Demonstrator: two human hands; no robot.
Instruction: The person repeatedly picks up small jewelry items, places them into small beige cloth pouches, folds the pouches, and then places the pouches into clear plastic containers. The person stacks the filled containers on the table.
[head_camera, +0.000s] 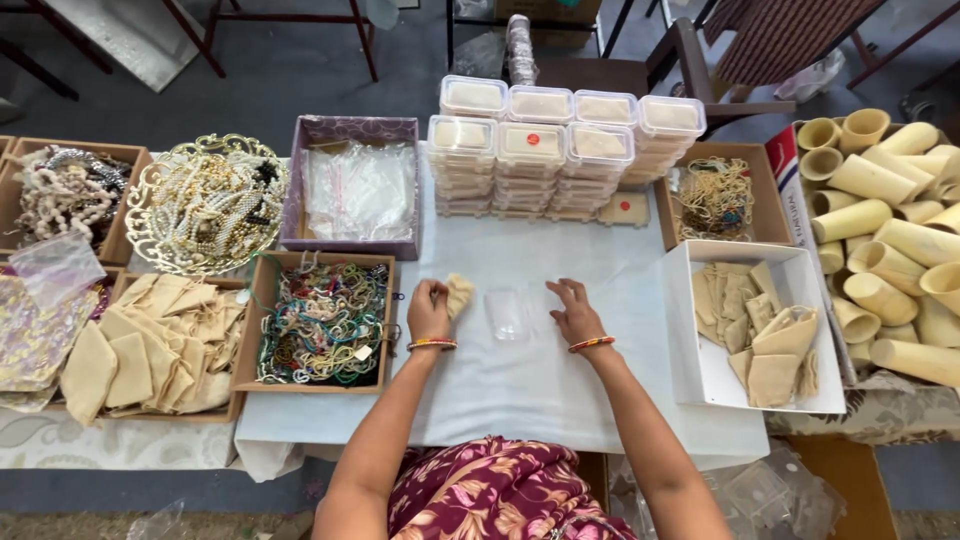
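Observation:
My left hand (429, 312) is closed around a small beige cloth pouch (459, 294), held just above the white table cover (530, 390). My right hand (573, 312) rests on the cover with fingers spread, holding nothing. Between the two hands lies a small clear plastic box (508, 313), a little nearer my right hand. Both wrists wear red and gold bangles.
Stacks of lidded clear boxes (560, 150) stand at the back. A white box of beige pouches (755, 325) sits right, cream tubes (890, 240) beyond it. A tray of coloured bead strings (322, 320), a pouch tray (160, 345), a gold basket (207, 203) and a purple box (355, 185) lie left.

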